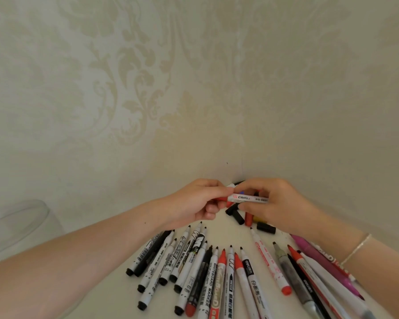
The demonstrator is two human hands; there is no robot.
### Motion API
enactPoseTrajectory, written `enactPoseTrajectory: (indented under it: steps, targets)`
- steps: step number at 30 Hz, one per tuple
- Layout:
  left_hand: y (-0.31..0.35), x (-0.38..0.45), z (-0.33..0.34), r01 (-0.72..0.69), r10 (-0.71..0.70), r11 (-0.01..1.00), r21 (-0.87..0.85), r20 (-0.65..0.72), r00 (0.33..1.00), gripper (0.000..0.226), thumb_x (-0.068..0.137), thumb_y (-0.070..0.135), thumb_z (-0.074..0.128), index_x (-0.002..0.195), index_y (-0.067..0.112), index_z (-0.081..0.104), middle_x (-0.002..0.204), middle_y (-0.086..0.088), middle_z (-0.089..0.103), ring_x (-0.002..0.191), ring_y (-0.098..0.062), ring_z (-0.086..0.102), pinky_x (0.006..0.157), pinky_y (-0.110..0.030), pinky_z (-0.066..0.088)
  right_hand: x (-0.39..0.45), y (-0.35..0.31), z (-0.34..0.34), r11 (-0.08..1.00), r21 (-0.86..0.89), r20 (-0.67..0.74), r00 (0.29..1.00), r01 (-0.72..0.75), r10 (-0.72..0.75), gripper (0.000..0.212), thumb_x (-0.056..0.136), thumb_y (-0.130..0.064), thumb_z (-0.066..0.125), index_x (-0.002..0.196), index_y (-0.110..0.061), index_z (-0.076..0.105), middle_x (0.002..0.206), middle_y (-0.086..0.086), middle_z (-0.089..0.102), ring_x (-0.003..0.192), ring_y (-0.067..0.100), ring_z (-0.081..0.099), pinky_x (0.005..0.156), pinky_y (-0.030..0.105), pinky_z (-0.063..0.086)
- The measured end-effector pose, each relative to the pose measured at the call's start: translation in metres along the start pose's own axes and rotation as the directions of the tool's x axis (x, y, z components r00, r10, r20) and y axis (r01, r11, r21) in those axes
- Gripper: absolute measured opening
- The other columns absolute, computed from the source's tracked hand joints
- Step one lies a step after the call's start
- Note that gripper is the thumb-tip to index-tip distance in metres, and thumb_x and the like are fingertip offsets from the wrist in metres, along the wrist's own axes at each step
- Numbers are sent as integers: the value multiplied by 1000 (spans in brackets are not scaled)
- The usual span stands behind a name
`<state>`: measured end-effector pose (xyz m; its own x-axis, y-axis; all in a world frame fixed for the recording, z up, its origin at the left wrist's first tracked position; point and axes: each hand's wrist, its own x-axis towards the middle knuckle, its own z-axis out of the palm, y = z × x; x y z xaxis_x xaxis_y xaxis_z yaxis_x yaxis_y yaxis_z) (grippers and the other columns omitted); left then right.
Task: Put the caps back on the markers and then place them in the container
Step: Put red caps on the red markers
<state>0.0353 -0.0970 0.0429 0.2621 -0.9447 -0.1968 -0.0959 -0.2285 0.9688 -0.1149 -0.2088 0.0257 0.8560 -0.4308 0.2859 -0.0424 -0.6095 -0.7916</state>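
- The left hand (195, 200) curls its fingers around a small red cap (222, 199), pinching it at the fingertips.
- The right hand (266, 201) grips a white marker (249, 198), a slim plastic cylinder with printed lettering and a reddish mark near its left end; fingers and thumb wrap its right half.
- Cap and marker meet end to end between the two hands, held above the table; whether the cap is fully seated cannot be told.
- Loose caps (236, 215) lie on the table just under the hands: short black tubes, a red one and a glimpse of yellow, clustered near the wall.
- A fan of uncapped markers (207, 270) lies flat on the smooth off-white table (263, 236) nearer the person, tips pointing toward the wall. Most have white barrels with black print and black end plugs; several are red-tipped, one barrel is clear and grey, and pink-magenta ones lie at the right edge under the forearm.
- The container (21, 222) stands well apart at the left: a clear, rounded, glossy vessel, partly behind the left forearm.
- A thin beaded bracelet (357, 248) circles the right wrist.
- The wall (148, 77) behind carries pale wallpaper with a matte, faintly textured damask scroll pattern.
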Motion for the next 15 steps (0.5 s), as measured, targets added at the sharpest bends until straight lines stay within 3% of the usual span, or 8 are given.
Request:
enactPoseTrajectory:
  steps: [3,7,13,15]
  targets:
    - [2,-2,2,-9,9,998,-68,-1,1000,15,94,16,57,81,10,54,61,0,49,49,-6,32,47,-16,30,1,-3,-1,999,-46,-85,996,-12,8,14,78,-23,75,78,-27,62,75,-2,70,54,20,65,54,37,51]
    - [4,-4,1,17,-15,989,-146,15,1000,12,92,14,58,82,8,55,63,-2,50,50,-6,32,47,-15,34,2,-7,-2,997,47,-131,989,-67,72,16,72,-15,80,71,-17,64,70,-2,71,55,32,67,52,41,52]
    - [2,-5,0,64,-62,982,-178,16,998,10,93,11,57,85,5,55,60,-1,51,48,-4,32,47,-14,35,3,-5,3,992,62,-139,983,-109,117,18,69,-12,82,65,-19,65,66,1,71,57,38,66,49,39,50]
    - [-1,-5,0,80,-78,982,-174,20,997,11,94,9,56,83,6,55,62,-2,50,48,-4,32,47,-14,34,2,-2,6,991,28,-144,981,-129,132,17,68,-13,81,67,-21,66,63,-1,70,54,30,67,53,41,53]
